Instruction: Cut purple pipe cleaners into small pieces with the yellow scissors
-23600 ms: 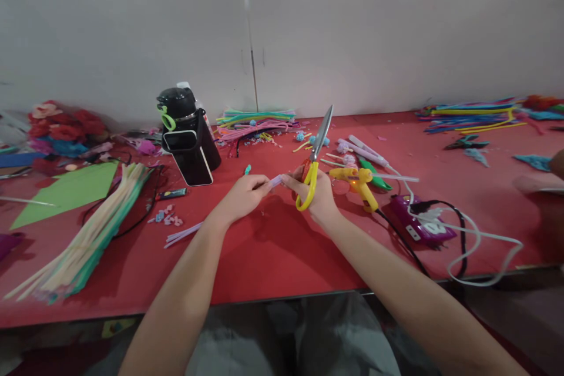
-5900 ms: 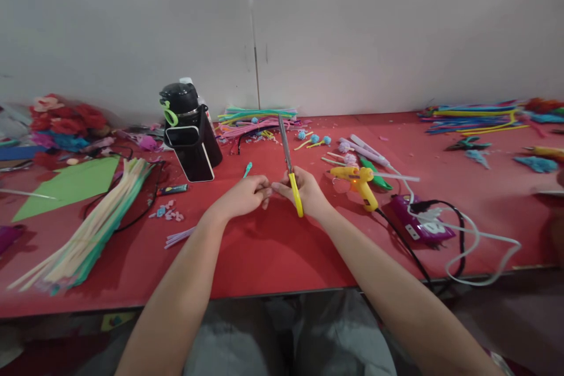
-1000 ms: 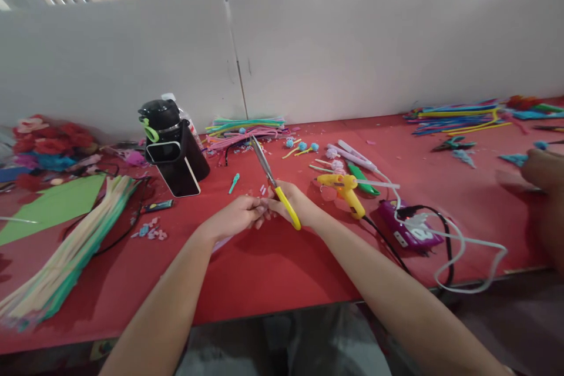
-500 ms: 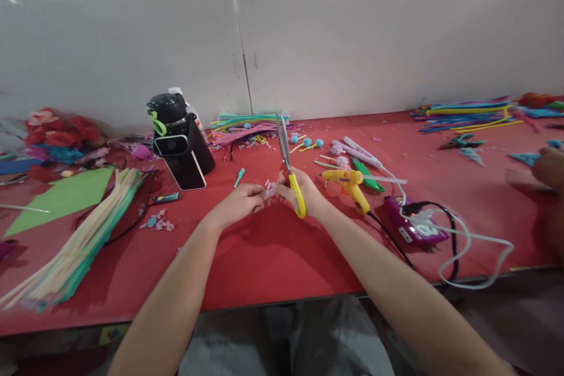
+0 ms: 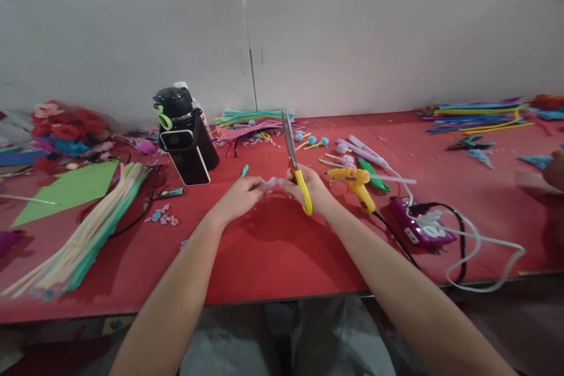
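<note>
My left hand (image 5: pixel 241 197) is closed in a pinch on a small lilac fuzzy piece (image 5: pixel 272 182). Scissors (image 5: pixel 304 191) with a yellow handle are held in my right hand (image 5: pixel 315 189), their blades pointing up and away from me. The fingertips of that same hand reach the right end of the lilac piece; whether they grip it too, I cannot tell. Just beyond my left hand lies a small teal piece (image 5: pixel 245 170), partly hidden by it. Small pink and blue clippings (image 5: pixel 163 215) are scattered left of my left forearm.
A yellow glue gun (image 5: pixel 355 185) and a purple power strip (image 5: pixel 418 226) with looped cables lie to the right. A black bottle (image 5: pixel 176 106) stands behind on the left. Pipe cleaners (image 5: pixel 88 229) lie bundled at left. Another person's hand (image 5: pixel 556 170) is at the right edge.
The view has shifted slightly, moving the table items to the right. My hands are a little further apart, and more of the lilac piece shows between them. The scissors stay in my right hand.
</note>
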Tool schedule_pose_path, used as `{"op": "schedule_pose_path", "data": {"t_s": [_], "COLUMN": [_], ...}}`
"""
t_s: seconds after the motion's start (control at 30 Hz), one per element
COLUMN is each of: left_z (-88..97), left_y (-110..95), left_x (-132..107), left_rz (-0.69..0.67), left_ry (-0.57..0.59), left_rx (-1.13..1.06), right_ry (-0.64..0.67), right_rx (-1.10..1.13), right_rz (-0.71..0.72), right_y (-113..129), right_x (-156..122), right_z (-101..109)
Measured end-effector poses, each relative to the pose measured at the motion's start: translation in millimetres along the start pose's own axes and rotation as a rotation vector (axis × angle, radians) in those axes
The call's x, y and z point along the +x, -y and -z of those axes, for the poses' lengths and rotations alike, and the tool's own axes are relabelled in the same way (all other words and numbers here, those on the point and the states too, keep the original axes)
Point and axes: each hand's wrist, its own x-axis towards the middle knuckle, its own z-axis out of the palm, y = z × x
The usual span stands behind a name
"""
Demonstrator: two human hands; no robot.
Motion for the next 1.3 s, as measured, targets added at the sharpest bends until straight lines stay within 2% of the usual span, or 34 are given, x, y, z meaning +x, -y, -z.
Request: {"op": "schedule_pose_path", "data": {"t_s": [0.07,0.17,0.23,0.33,0.47,0.6,0.77,0.93,1.07,1.2,1.3], "left_z": [6.4,15.5,19.1,20.6,19.3,18.1,14.4,12.1,12.1,8.4,3.3], "left_y": [4,9,12,12,10,12,16,11,6,-1,-6], "left_x": [3,7,8,8,6,7,9,6,4,0,-3], "left_rz": [-0.041,-0.075,-0.091,-0.105,-0.137,-0.153,-0.143,-0.140,-0.138,-0.097,-0.016], "left_ry": [-0.179,-0.408,-0.504,-0.553,-0.547,-0.524,-0.448,-0.376,-0.302,-0.170,-0.067], "left_rx": [-0.003,-0.103,-0.161,-0.217,-0.257,-0.278,-0.251,-0.200,-0.154,-0.234,-0.317], "right_ry": [0.021,0.170,0.247,0.304,0.336,0.352,0.352,0.321,0.342,0.333,0.337], "right_rx": [-0.120,-0.278,-0.369,-0.508,-0.638,-0.663,-0.658,-0.648,-0.654,-0.878,-1.035], "right_rz": [-0.039,-0.122,-0.160,-0.169,-0.150,-0.149,-0.135,-0.154,-0.189,-0.259,-0.300], "right_y": [6,17,22,27,30,32,31,29,38,58,67], "right_x": [-5,-14,-19,-23,-25,-26,-26,-28,-39,-56,-68], "right_z": [7,17,21,21,18,14,9,4,2,0,-1]}}
